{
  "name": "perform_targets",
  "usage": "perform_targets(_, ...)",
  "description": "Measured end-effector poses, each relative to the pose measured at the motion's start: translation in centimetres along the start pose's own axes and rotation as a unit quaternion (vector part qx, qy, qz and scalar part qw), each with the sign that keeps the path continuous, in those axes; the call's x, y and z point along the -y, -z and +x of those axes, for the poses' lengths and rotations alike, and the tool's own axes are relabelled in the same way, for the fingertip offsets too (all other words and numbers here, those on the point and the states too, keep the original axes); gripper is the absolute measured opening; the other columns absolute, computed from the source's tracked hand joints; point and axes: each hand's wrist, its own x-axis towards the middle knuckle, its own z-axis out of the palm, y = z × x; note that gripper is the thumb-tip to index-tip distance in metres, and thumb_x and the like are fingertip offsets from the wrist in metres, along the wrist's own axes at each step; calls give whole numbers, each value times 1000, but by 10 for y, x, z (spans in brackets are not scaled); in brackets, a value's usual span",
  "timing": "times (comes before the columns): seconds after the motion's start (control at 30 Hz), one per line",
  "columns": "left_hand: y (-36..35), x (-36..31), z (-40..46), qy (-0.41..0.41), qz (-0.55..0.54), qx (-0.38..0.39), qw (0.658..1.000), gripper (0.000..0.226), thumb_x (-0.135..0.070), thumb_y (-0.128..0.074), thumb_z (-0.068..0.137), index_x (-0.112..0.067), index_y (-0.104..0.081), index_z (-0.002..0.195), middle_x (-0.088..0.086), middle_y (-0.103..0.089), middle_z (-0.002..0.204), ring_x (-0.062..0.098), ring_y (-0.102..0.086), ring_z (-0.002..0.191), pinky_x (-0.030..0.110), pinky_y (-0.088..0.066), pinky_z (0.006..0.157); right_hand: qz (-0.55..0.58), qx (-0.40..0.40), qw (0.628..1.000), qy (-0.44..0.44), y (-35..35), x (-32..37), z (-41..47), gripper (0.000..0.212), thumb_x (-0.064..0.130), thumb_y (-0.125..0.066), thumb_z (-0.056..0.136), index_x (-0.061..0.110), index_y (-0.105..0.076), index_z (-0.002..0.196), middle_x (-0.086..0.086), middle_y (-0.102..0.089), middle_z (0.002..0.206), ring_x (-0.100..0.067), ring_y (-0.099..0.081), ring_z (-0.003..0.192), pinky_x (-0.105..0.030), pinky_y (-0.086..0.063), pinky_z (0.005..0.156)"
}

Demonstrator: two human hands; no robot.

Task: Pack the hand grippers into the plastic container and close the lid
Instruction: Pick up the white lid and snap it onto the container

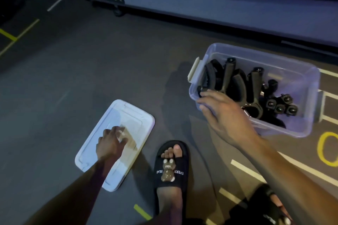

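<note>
Dim light, detail poor. Grippers [243,87] piled in the open box [309,115] on the floor, tangled, count unclear. R hand [221,109] at box's near-left rim, fingers curled over the edge; fingertips partly hidden. Lid [131,113] lies flat on floor, well apart; L hand [111,142] rests on it, fingers spread, blurred.

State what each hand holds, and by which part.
Right hand grips the container by its near-left rim. Left hand rests on the lid; no clear grip.

A clear container [303,120] of black hand grippers [237,86] at three o'clock is gripped at its rim by the right hand [223,109], while the lid [128,115] at seven o'clock is touched by the left hand [111,142].
</note>
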Motion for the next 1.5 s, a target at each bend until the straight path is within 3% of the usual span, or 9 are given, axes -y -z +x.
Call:
perform_targets(0.2,-10,12,9,77,-84,25,993,45,-39,-74,89,-15,-57,123,15,-66,118,36,-63,106,43,-51,86,-5,-9,1000,-23,-1,-1,-10,20,16,-59,97,13,-71,113,-2,-66,124,-21,-59,118,-22,-37,98)
perform_targets(0.4,-9,10,10,-67,45,56,995,24,-37,-61,96,-16,-53,104,6,-69,103,24,-64,86,36,-50,73,8,-13,999,-45,-1,0,-21,22,16,-57,97,15,-71,114,2,-64,127,-17,-59,120,-24,-39,103)
perform_targets(0.57,43,-30,20,-131,-46,-75,987,17,-22,-66,91,-12,-56,80,11,-64,80,39,-64,77,39,-44,64,21,-47,996,-71,14,-9,-25,24,14,-57,98,14,-69,118,2,-63,130,-16,-60,118,-27,-44,104)
perform_targets(0.7,129,-104,33,-233,-113,-198,945,17,-29,-68,89,-13,-64,91,9,-67,89,33,-64,79,40,-48,70,55,-130,984,-109,34,-22,-23,25,16,-56,99,16,-67,121,4,-63,127,-2,-56,110,-20,-44,97)
perform_targets(0.87,183,-218,10,-434,-130,-118,884,35,-43,-68,81,-25,-63,111,-6,-66,104,14,-63,89,26,-43,82,231,-277,898,-252,72,-50,-17,25,31,-51,101,24,-65,120,5,-71,111,-12,-66,102,-41,-53,96)
perform_targets(1.0,157,-292,-19,-567,-38,-79,819,32,-37,-64,85,-25,-66,115,-2,-64,109,22,-60,96,37,-44,89,355,-368,797,-322,101,-70,-22,19,38,-58,97,25,-70,103,14,-75,92,0,-67,81,-22,-54,75)
perform_targets(1.13,127,-323,-28,-607,-65,-79,788,27,-30,-61,91,-25,-67,118,-4,-64,112,20,-58,99,38,-42,93,411,-344,766,-355,112,-90,-39,26,29,-70,92,19,-72,116,5,-74,112,-10,-70,90,-27,-57,79)
perform_targets(1.23,119,-324,-20,-584,-111,-92,798,27,-32,-63,97,-25,-66,123,-6,-66,117,20,-59,103,41,-44,95,390,-367,758,-371,116,-104,-49,18,19,-67,93,21,-73,110,6,-76,86,-12,-68,73,-27,-57,69)
perform_targets(1.5,108,-289,32,-345,-130,-71,927,44,-48,-68,89,-24,-63,125,0,-62,123,25,-59,107,46,-49,97,231,-332,791,-460,97,-127,-58,32,38,-61,95,27,-64,124,13,-69,110,-10,-65,92,-29,-51,74)
